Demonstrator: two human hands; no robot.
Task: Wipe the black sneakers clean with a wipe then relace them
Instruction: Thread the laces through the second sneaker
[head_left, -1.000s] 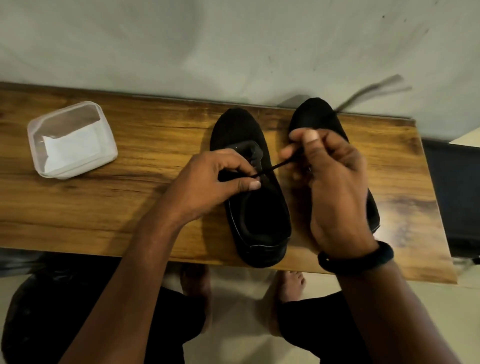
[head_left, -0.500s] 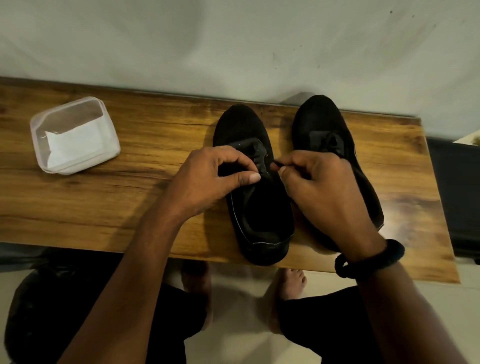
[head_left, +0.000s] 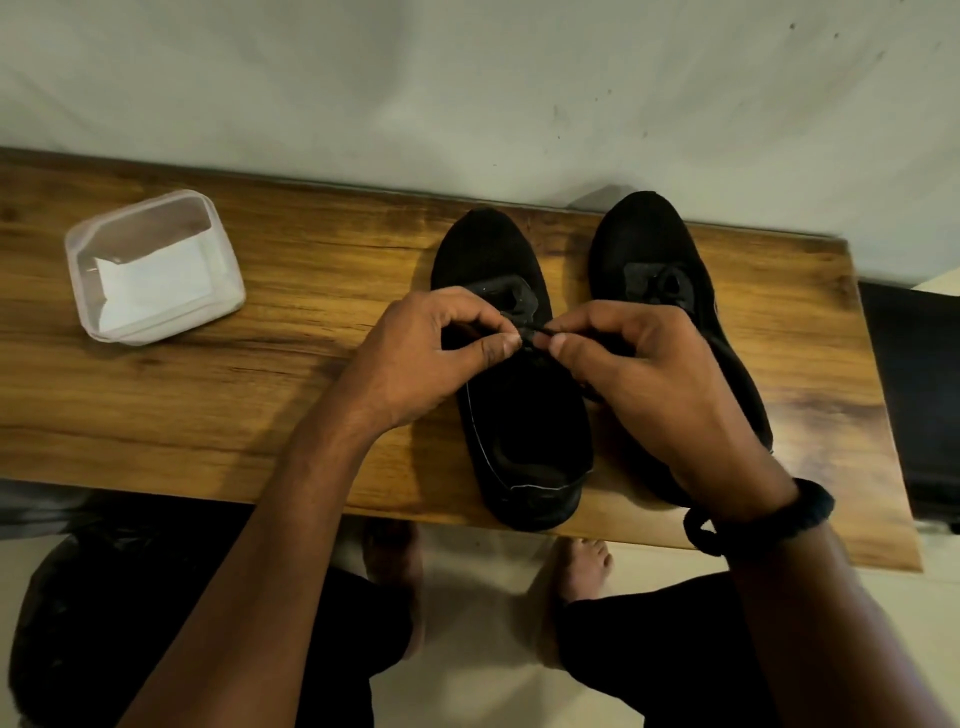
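Black lace (head_left: 531, 332) is pinched from both sides over the tongue of the left sneaker (head_left: 519, 431). Left hand (head_left: 421, 358) nips it between thumb and forefinger, the other fingers curled in. Right hand (head_left: 649, 374) grips it the same way from the opposite side, thumb tips nearly meeting. Only a short run of lace shows between the fingertips; the rest is lost against the upper (black on black in dim light, eyelets not resolvable).

Left sneaker stands upright on the wooden tabletop (head_left: 260, 405), toe toward the wall (head_left: 467, 93), heel at the near edge. Right sneaker (head_left: 644, 244) sits just beside it, roughly parallel. Its toe shows, with a dark lump at the tongue (lace or knot, cannot tell), and its rear half is covered by the right hand and wrist. Dark wristband (head_left: 810, 506) on that wrist.

Well apart to the left is a translucent plastic container (head_left: 72, 249) holding a folded white wipe (head_left: 150, 286). Below the tabletop edge are two bare feet (head_left: 582, 566) on a pale floor, partly hidden by the forearms. Dark object (head_left: 914, 389) at far right is cut off by the frame and not identifiable.
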